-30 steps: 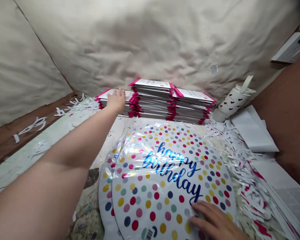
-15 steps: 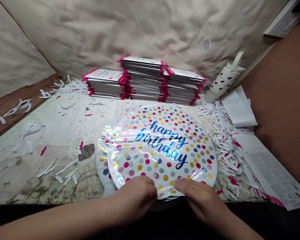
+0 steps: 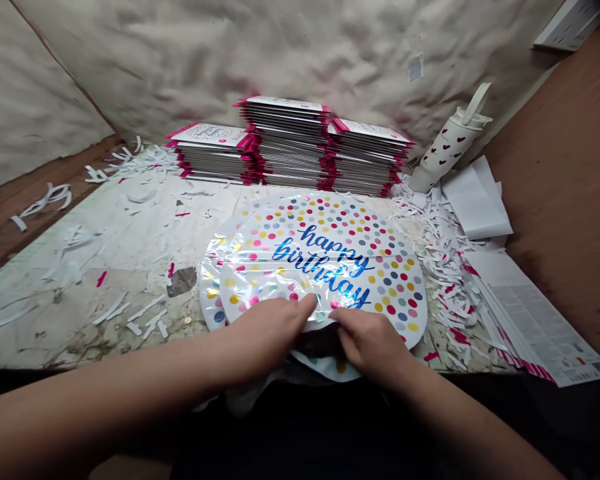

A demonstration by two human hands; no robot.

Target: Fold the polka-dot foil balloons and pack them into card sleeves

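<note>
A flat, round foil balloon [image 3: 300, 267] with coloured dots and blue "happy birthday" lettering lies at the table's front edge. At least one more dotted balloon shows beneath it on the left and at the near side. My left hand [image 3: 270, 333] is closed on the near edge of the top balloon, thumb on its printed face. Beside it my right hand [image 3: 373, 340] pinches the same edge between thumb and fingers. Between the hands the edge is lifted and bent away from me, with a dark gap under it.
Stacks of pink-edged packets [image 3: 293, 150] stand at the back. A white tumbler with hearts [image 3: 445, 150] leans at the right. White paper strips [image 3: 437, 257] litter both sides. Printed cards [image 3: 540, 320] and a white sheet [image 3: 477, 200] lie at the right.
Both hands have moved forward, away from me, drawing the balloon's near edge up and inward. The lower balloon's front edge now shows beneath. The view has shifted slightly.
</note>
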